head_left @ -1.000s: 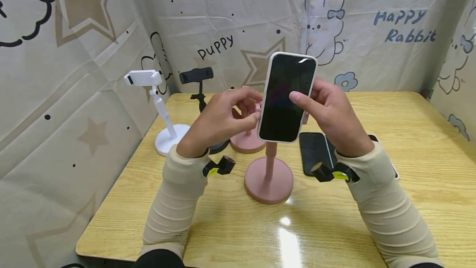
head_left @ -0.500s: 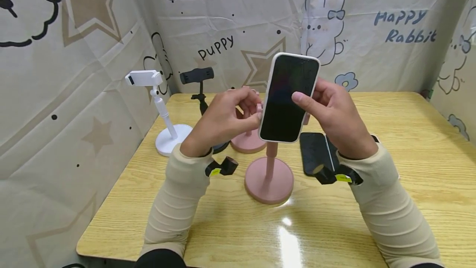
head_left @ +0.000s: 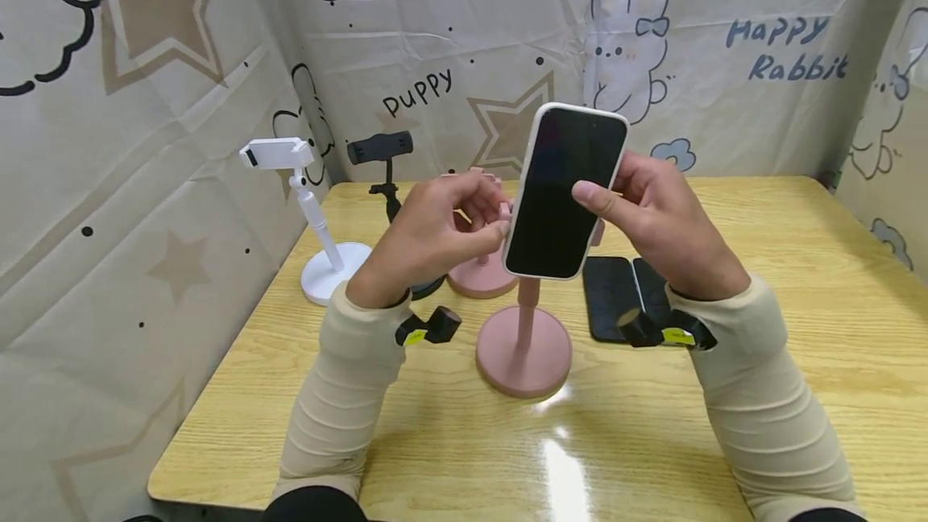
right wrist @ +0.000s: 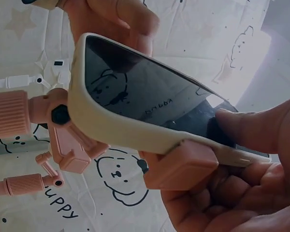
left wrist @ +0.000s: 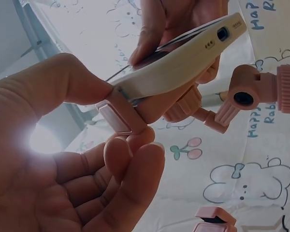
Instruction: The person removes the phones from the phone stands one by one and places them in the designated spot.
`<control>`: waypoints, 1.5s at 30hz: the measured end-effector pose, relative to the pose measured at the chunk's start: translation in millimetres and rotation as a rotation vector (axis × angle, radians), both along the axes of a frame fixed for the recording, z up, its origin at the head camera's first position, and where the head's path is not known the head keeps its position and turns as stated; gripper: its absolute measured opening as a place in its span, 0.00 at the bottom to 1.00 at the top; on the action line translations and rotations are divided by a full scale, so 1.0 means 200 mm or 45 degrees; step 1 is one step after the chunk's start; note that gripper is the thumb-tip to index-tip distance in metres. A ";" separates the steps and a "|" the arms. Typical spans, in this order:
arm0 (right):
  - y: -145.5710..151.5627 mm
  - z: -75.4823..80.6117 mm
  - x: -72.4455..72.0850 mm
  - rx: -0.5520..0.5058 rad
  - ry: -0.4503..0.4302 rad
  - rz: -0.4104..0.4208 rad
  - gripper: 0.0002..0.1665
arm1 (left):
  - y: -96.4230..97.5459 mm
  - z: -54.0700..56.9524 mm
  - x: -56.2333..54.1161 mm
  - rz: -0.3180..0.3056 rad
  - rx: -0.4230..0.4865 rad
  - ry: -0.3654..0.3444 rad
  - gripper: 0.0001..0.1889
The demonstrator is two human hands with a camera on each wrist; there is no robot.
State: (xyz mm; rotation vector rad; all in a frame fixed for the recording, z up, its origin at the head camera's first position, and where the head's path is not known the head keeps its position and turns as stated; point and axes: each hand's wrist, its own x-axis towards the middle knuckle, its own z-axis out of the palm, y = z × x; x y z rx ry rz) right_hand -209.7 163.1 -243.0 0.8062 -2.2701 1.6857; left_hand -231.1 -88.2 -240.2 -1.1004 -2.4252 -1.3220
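A smartphone in a white case (head_left: pixel 565 192) stands tilted, dark screen towards me, against the clamp of a pink phone stand (head_left: pixel 524 351). My right hand (head_left: pixel 667 224) holds it by its right edge, thumb on the screen and fingers behind. At the phone's left edge, my left hand (head_left: pixel 435 236) pinches the end of the clamp. In the left wrist view the thumb lies on top of that clamp end (left wrist: pixel 121 116), with fingertips beneath it. The other clamp end (right wrist: pixel 183 164) sits at the phone's opposite edge in the right wrist view. The phone hides most of the clamp's middle.
At the back left of the wooden table (head_left: pixel 652 441) are a white phone stand (head_left: pixel 319 216), a black phone stand (head_left: pixel 384 150) and a second pink stand (head_left: pixel 482 276). Dark phones (head_left: pixel 612 296) lie flat beneath the right forearm. Printed cloth (head_left: pixel 507 22) hangs behind.
The phone's top has leaned slightly to the right, and my right hand has shifted a little right with it. The left hand keeps its place at the clamp.
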 end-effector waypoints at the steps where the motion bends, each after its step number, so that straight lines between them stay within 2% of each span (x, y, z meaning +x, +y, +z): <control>1: 0.00 0.00 0.00 0.006 -0.002 0.002 0.20 | 0.00 0.00 0.00 -0.010 0.005 -0.010 0.05; 5: 0.02 0.00 0.01 0.007 -0.026 0.027 0.19 | -0.01 -0.02 -0.01 -0.043 0.019 -0.055 0.05; 13: 0.05 0.00 0.01 -0.053 -0.066 0.154 0.15 | -0.01 -0.03 -0.01 -0.117 0.046 -0.103 0.04; 26: 0.04 -0.02 0.01 -0.085 -0.022 0.179 0.15 | -0.01 -0.02 0.00 -0.099 0.019 -0.079 0.06; 34: 0.00 -0.03 0.01 -0.185 -0.030 0.221 0.15 | -0.02 -0.02 0.02 -0.036 -0.014 -0.065 0.08; 45: -0.05 -0.04 0.02 -0.257 -0.020 0.226 0.15 | -0.04 -0.01 0.02 -0.062 -0.037 -0.057 0.09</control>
